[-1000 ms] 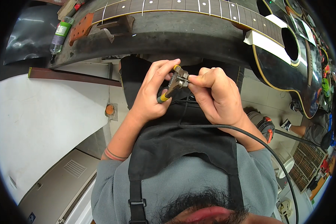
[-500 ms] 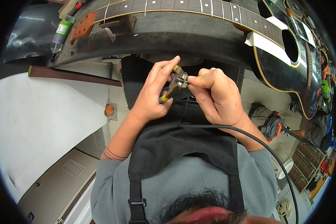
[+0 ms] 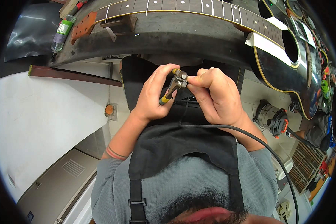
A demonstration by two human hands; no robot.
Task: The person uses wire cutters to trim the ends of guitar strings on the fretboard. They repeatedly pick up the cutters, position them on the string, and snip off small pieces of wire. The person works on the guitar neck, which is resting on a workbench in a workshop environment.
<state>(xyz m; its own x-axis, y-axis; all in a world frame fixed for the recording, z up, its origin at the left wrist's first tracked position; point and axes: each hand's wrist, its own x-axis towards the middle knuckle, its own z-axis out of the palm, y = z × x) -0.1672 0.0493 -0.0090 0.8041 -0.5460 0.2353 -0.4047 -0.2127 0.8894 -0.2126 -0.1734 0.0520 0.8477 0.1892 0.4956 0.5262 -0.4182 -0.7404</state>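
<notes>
Left hand [image 3: 153,95] is part-curled round the pliers [image 3: 172,87], fingers on one yellow-banded handle, thumb side by the other. Right hand [image 3: 220,97] is pinched tight, thumb against forefinger, on a thin piece [image 3: 184,79] that meets the jaws. Too small from here to tell what it is or how hard the jaws bite. Both sit in front of the black apron [image 3: 183,138], just off the near edge of the tabletop [image 3: 183,41]. Progress, my read: piece is at the tool, so that step is mid-way; no finished result visible. Guitar neck [image 3: 170,5] lies across the tabletop, headstock [image 3: 83,28] left, black body [image 3: 274,71] right, white tape [image 3: 268,46] on it. Some cross lines on the neck are bright, others dull; could mean the row is part done, can't confirm. Thin piece isn't on the neck.
</notes>
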